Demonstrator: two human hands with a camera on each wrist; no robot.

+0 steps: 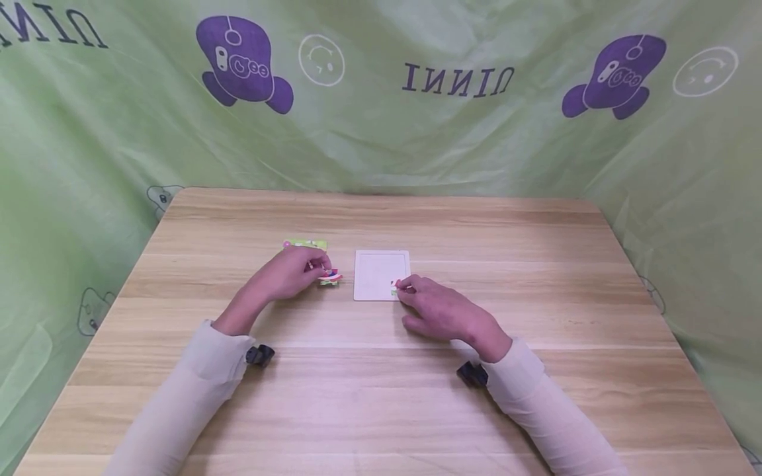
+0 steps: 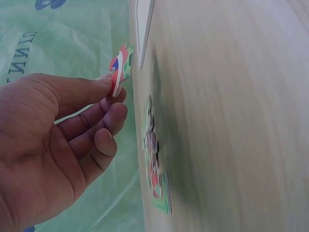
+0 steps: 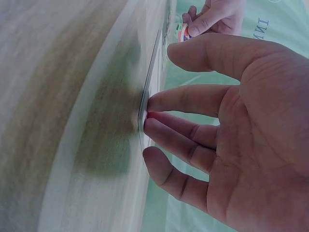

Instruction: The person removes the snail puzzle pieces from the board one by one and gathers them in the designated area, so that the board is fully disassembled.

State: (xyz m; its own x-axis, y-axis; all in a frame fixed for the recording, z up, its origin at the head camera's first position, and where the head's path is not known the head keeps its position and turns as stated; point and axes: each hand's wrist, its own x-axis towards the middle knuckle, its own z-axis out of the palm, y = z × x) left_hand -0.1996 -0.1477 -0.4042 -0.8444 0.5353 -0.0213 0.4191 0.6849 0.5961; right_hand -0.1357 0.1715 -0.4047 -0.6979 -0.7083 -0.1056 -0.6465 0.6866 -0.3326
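Note:
My left hand (image 1: 288, 272) holds a colourful jigsaw piece (image 2: 119, 70) between thumb and fingers, raised off the table. Below it in the left wrist view lies a stack of jigsaw pieces (image 2: 152, 150). A white puzzle board (image 1: 374, 272) with a raised rim lies flat to the right of that hand. On the board's near right corner is a small red, white and green jigsaw piece (image 1: 394, 288). The fingertips of my right hand (image 1: 445, 309) press on this piece, mostly covering it. In the right wrist view the thumb stands apart from those fingers.
A green printed piece (image 1: 315, 244) lies just beyond the left hand. Everything rests on a wooden table (image 1: 369, 396), with a green printed curtain (image 1: 381, 145) hanging behind it. A small black camera (image 1: 260, 356) sits at the left cuff, and another black camera (image 1: 472, 375) at the right.

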